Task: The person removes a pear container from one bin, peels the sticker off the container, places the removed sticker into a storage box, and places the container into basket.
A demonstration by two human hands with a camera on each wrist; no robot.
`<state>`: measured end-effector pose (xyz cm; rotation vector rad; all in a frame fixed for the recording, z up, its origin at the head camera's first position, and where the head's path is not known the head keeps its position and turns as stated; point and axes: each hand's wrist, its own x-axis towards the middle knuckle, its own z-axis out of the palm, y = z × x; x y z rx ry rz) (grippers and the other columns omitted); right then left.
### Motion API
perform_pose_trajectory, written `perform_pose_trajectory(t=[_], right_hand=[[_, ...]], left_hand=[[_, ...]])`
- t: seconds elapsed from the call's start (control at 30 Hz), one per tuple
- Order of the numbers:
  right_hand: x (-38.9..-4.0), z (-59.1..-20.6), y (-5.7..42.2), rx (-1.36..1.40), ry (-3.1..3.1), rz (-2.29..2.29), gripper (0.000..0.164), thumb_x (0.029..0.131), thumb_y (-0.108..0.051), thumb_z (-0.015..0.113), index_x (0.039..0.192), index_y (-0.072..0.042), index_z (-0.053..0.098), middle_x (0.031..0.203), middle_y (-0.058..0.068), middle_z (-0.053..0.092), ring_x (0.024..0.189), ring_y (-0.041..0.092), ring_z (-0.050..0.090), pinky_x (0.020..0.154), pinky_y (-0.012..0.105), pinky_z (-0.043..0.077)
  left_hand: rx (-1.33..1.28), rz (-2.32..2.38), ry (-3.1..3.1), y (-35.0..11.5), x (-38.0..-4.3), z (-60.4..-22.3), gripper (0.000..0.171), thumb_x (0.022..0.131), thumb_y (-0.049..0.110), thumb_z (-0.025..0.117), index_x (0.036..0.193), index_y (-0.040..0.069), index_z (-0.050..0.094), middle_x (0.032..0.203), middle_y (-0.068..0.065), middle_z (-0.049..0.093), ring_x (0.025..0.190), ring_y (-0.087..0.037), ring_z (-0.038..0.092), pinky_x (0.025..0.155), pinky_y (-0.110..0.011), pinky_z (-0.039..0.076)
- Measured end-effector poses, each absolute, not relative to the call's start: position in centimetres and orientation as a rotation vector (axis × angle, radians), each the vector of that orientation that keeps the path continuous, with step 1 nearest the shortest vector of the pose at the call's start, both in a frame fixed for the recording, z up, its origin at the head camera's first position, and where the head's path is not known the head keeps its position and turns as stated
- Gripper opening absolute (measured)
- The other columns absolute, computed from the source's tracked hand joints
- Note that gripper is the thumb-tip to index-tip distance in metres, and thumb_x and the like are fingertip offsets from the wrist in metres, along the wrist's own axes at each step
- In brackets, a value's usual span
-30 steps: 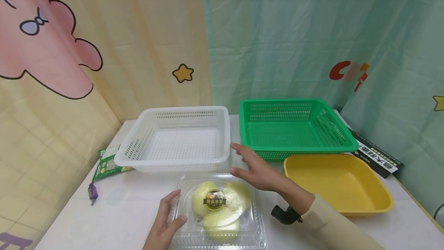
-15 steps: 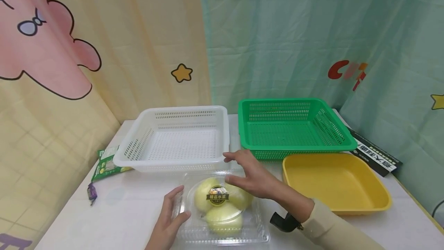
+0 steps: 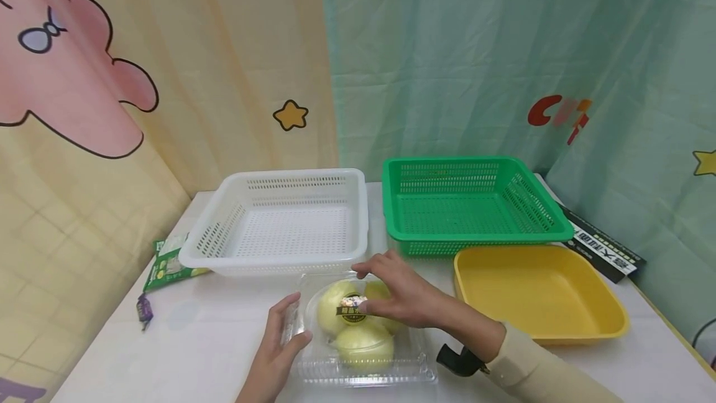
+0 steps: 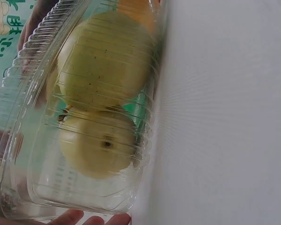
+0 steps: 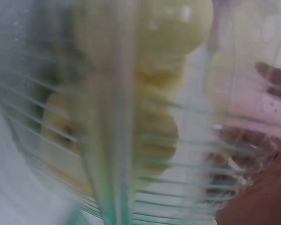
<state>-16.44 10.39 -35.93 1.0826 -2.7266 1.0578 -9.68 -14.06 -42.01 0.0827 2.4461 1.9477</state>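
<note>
A clear plastic clamshell box with pale yellow-green fruits inside and a dark round label on its lid lies on the table at front centre. My left hand holds its left side, thumb near the top and fingers along the wall; fingertips show at the box's end in the left wrist view. Over the lid's far right part is my right hand, fingers loosely bent, thumb crossing the label. Whether it touches the lid I cannot tell. The right wrist view is blurred, showing ribbed plastic and fruit.
Behind the box stand a white perforated basket and a green one. A yellow tub is at right, beside a black packet. At the left edge lie a green snack bag and a small purple-wrapped piece.
My right hand has moved left across the lid, and its thumb now covers part of the label. The box has shifted slightly away and right, together with my left hand.
</note>
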Motion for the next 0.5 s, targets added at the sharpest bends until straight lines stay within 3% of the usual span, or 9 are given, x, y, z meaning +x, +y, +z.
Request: perform_pose_trajectory(t=[0.5], right_hand=[[-16.52,-36.77,10.13,1.162,-2.758,0.895,0.051,0.077,-0.027,0.074,0.124,-0.015,0.058,0.111,-0.005,0.062,0.1,0.009,0.039,0.086,0.026,0.04]], left_hand=[[0.008,1.916,2.442,-13.32,-10.08,-41.73,0.06,0.09,0.016,0.057,0.143,0.019,0.028,0.155,-0.015,0.022,0.144,-0.044,0.01,0.109,-0.069,0.009]])
